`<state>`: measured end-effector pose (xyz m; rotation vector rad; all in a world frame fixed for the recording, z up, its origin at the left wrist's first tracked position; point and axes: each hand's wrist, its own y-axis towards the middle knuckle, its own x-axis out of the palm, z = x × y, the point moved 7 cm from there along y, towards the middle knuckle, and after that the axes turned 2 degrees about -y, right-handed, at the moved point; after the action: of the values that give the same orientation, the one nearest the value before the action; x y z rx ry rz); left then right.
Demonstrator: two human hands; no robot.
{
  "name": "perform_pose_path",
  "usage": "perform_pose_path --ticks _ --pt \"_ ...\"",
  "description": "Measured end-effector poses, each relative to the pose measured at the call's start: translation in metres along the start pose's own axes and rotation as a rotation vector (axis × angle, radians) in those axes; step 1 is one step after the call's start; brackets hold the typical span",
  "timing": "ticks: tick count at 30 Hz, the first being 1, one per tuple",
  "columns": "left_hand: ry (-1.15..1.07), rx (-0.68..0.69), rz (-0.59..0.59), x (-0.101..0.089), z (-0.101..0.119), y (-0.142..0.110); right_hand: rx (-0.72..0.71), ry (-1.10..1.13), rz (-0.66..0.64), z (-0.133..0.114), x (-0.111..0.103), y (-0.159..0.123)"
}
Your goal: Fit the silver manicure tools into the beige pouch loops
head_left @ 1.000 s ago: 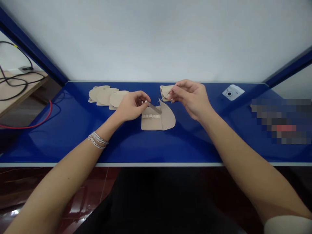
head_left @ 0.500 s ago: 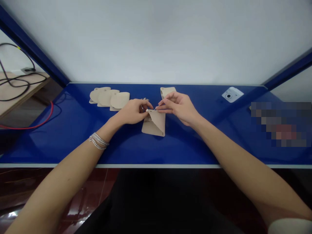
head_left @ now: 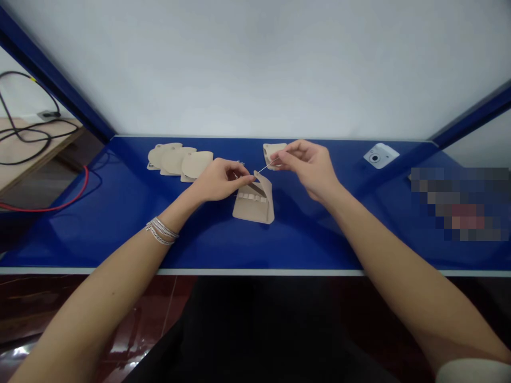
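Observation:
A small beige pouch (head_left: pixel 251 211) lies near the middle of the blue table, its flap partly raised and a row of small pale loops or items showing inside. My left hand (head_left: pixel 222 181) pinches the top of the flap between thumb and fingers. A thin pale cord (head_left: pixel 268 166) runs slantwise from the flap tip up to my right hand (head_left: pixel 310 166), whose thumb and forefinger are closed on it. Whether it is thread or thin wire is unclear. Behind my right fingers sits a second beige pouch (head_left: pixel 269 154), partly covered.
Several beige pouches (head_left: pixel 197 165) overlap in a row at the back left of the blue table (head_left: pixel 215 244). A white device with a round lens (head_left: pixel 381 156) lies at the back right. A red cable (head_left: pixel 75 196) and black cables (head_left: pixel 38 139) are at the left. A pixelated patch covers the far right.
My right hand has moved up and right, drawing out a longer stretch of cord. The flap has lifted, exposing the pouch's inside, and my left thumb has shifted right onto its tip.

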<state>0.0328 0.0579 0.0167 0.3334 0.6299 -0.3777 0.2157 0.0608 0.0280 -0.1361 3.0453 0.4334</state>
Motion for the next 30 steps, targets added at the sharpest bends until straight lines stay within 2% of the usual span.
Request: perform_pose_path --ticks 6,10,12,15,18,21,23,26,30 --pt "-0.065 0.018 -0.042 0.001 0.007 -0.002 -0.047 0.166 0.054 -0.019 -0.017 0.001" --pt "-0.070 0.033 -0.061 0.003 0.005 -0.001 -0.135 0.207 -0.046 -0.034 -0.010 -0.005" --pt "-0.074 0.027 -0.061 0.003 0.003 -0.001 -0.152 0.145 -0.153 -0.039 0.000 -0.011" --pt "-0.080 0.018 -0.067 0.004 0.002 -0.001 -0.154 -0.081 -0.311 -0.040 0.013 -0.019" --pt "-0.052 0.036 -0.102 0.006 0.002 -0.001 -0.140 -0.332 -0.332 -0.033 0.012 -0.018" --pt "-0.022 0.043 -0.121 0.007 0.000 0.000 -0.068 -0.428 -0.305 -0.020 0.006 -0.012" --pt "-0.026 0.042 -0.118 0.006 -0.001 0.000 -0.010 -0.374 -0.295 -0.010 0.006 -0.009" --pt "0.002 0.063 -0.180 0.010 0.001 -0.001 0.092 -0.250 -0.228 0.005 0.007 -0.006" --pt "0.095 0.068 -0.246 0.015 0.002 -0.003 0.293 -0.221 -0.141 0.023 0.003 -0.006"
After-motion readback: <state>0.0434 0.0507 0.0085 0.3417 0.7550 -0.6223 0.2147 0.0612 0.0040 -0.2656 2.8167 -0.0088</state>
